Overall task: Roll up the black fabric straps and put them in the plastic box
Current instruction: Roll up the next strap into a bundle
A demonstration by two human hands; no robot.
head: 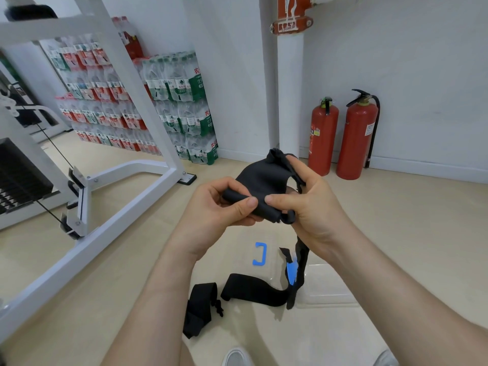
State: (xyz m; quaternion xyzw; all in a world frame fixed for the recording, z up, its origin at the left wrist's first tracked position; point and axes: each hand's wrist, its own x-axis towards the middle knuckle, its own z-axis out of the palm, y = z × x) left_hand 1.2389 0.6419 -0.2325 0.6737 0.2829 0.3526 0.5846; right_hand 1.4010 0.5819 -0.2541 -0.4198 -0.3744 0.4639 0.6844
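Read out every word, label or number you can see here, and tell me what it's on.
"农": green wrap on the stacked water bottle packs; the characters below it are blurred.
Labels on the fire extinguishers: too small to read.
White marks on the red pipe bracket: unreadable.
No text on the black strap.

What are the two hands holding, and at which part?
Both the left hand and the right hand pinch one black fabric strap at its rolled end.
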